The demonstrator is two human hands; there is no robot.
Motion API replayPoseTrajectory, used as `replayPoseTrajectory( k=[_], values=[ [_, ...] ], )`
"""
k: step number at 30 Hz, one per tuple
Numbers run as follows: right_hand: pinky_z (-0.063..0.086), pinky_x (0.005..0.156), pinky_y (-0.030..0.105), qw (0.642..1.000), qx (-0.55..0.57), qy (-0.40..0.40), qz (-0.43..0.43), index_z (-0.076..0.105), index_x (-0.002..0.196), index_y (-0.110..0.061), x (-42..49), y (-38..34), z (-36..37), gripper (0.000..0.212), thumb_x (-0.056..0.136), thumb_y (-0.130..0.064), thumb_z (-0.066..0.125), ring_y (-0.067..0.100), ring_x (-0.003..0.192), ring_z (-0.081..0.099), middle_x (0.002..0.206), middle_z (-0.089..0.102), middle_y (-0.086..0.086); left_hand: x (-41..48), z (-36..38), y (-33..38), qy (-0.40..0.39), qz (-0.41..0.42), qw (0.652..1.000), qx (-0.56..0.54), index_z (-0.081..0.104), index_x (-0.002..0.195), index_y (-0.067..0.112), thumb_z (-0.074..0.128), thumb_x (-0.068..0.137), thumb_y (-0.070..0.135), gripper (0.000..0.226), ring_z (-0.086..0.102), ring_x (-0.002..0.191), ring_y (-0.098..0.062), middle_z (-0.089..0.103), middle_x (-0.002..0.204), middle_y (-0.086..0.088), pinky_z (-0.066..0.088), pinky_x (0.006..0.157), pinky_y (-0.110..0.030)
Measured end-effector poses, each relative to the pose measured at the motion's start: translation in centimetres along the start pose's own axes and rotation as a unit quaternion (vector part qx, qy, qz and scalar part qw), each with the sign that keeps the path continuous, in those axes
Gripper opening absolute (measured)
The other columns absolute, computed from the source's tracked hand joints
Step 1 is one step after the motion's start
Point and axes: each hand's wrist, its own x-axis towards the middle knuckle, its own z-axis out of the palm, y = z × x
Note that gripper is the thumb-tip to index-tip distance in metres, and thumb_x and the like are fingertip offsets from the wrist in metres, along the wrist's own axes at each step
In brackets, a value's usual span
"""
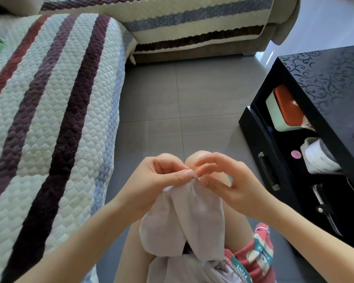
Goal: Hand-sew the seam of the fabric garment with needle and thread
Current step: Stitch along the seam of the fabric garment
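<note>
left hand (157,178) pinches cloth (184,217) top edge, fingers curled | right hand (231,182) fingers bent, tips meeting left's; we cannot tell if it grips anything

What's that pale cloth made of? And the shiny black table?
The cloth looks like thin, soft fabric, maybe cotton: matte, it folds and droops. The table looks like glossy lacquered wood or board: it mirrors light and bears a swirl pattern.

The lone head-worn wide-angle camera is looking forward and steeply down, close above the left hand (151,180) and right hand (233,183), with the striped quilted sofa cover (49,119) at left and the glossy black cabinet (325,88) at right.
</note>
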Motion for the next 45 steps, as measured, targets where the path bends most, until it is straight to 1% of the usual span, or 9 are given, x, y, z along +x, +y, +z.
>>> replayPoseTrajectory(
  k=[5, 7, 11, 17, 23, 32, 36, 41, 45],
  values=[
    [0.045, 0.087, 0.041, 0.943, -0.258, 0.112, -0.177, 0.074, 0.096, -0.015, 0.0, -0.3, 0.6, 0.019, 0.088, -0.027, 0.062, 0.019, 0.102, 0.062, 0.108, 0.068, 0.001, 0.5, 0.3, -0.5, 0.004, -0.021, 1.0, -0.004, 0.077, 0.082, 0.003, 0.081, 0.065, 0.027, 0.029, 0.064, 0.09, -0.025, 0.061, 0.102, -0.031, 0.049, 0.086, -0.033],
    [0.045, 0.083, 0.042, 0.925, -0.278, 0.134, -0.22, 0.077, 0.089, -0.015, 0.3, -0.4, 1.0, 0.015, 0.087, -0.024, 0.065, 0.025, 0.096, 0.063, 0.104, 0.069, 0.006, 0.7, 0.4, -0.7, 0.004, -0.016, 1.0, -0.003, 0.076, 0.08, 0.001, 0.08, 0.065, 0.027, 0.03, 0.063, 0.088, -0.021, 0.059, 0.099, -0.033, 0.05, 0.084, -0.029],
    [0.045, 0.078, 0.045, 0.914, -0.269, 0.144, -0.266, 0.076, 0.085, -0.014, 0.5, -0.6, 1.4, 0.008, 0.086, -0.017, 0.068, 0.029, 0.093, 0.062, 0.1, 0.07, 0.007, 0.6, 0.4, -1.0, -0.002, -0.019, 1.0, -0.017, 0.072, 0.092, -0.008, 0.08, 0.063, 0.033, 0.05, 0.063, 0.105, -0.037, 0.053, 0.116, -0.04, 0.044, 0.103, -0.046],
    [0.044, 0.081, 0.043, 0.887, -0.327, 0.101, -0.309, 0.077, 0.089, -0.012, 0.7, -1.1, 1.5, 0.014, 0.089, -0.017, 0.064, 0.027, 0.094, 0.064, 0.105, 0.071, 0.003, 0.7, 0.0, -1.8, -0.035, -0.04, 0.997, -0.05, 0.064, 0.096, -0.018, 0.072, 0.076, 0.02, 0.043, 0.063, 0.087, -0.023, 0.063, 0.092, -0.024, 0.051, 0.081, -0.026],
    [0.042, 0.085, 0.038, 0.86, -0.382, 0.067, -0.33, 0.074, 0.086, -0.014, 0.8, -1.2, 1.3, 0.009, 0.088, -0.01, 0.066, 0.026, 0.096, 0.062, 0.106, 0.07, 0.0, 0.7, -0.1, -1.3, -0.034, -0.055, 0.998, -0.026, 0.063, 0.099, -0.018, 0.078, 0.069, 0.025, 0.054, 0.059, 0.092, -0.028, 0.059, 0.094, -0.02, 0.044, 0.09, -0.038],
    [0.046, 0.099, 0.05, 0.971, 0.082, 0.079, -0.211, 0.057, 0.097, -0.011, 0.5, -3.8, 1.5, 0.009, 0.095, -0.005, 0.05, 0.03, 0.091, 0.069, 0.084, 0.069, 0.013, 0.3, 0.8, -1.1, 0.036, -0.014, 0.999, -0.011, 0.075, 0.091, 0.001, 0.083, 0.066, 0.027, 0.037, 0.068, 0.095, -0.027, 0.067, 0.104, -0.027, 0.049, 0.093, -0.039],
    [0.055, 0.064, 0.038, 0.946, 0.299, 0.108, -0.062, 0.058, 0.09, -0.025, 1.3, -4.7, -0.1, 0.007, 0.09, -0.031, 0.055, 0.025, 0.057, 0.059, 0.065, 0.058, 0.004, 0.3, 1.0, -0.3, 0.032, -0.048, 0.996, -0.066, 0.075, 0.088, 0.005, 0.077, 0.074, 0.018, 0.02, 0.07, 0.085, -0.016, 0.074, 0.089, -0.01, 0.055, 0.079, -0.023],
    [0.027, 0.049, 0.021, 0.953, 0.238, 0.187, 0.024, 0.065, 0.085, -0.027, 2.1, -3.8, -2.2, 0.015, 0.091, -0.031, 0.051, 0.013, 0.051, 0.026, 0.055, 0.03, -0.004, 1.6, 0.9, 1.8, 0.027, -0.111, 0.984, -0.135, 0.075, 0.061, 0.019, 0.079, 0.057, 0.015, 0.008, 0.06, 0.068, -0.01, 0.067, 0.071, 0.003, 0.047, 0.073, -0.023],
    [0.026, 0.05, 0.018, 0.96, 0.203, 0.187, 0.036, 0.066, 0.085, -0.029, 2.4, -4.0, -2.9, 0.017, 0.093, -0.032, 0.05, 0.009, 0.052, 0.025, 0.056, 0.031, -0.01, 2.6, 0.6, 3.8, 0.035, -0.132, 0.984, -0.111, 0.07, 0.055, 0.02, 0.075, 0.064, 0.014, 0.012, 0.051, 0.06, -0.009, 0.063, 0.067, 0.006, 0.033, 0.062, -0.024]
  ],
)
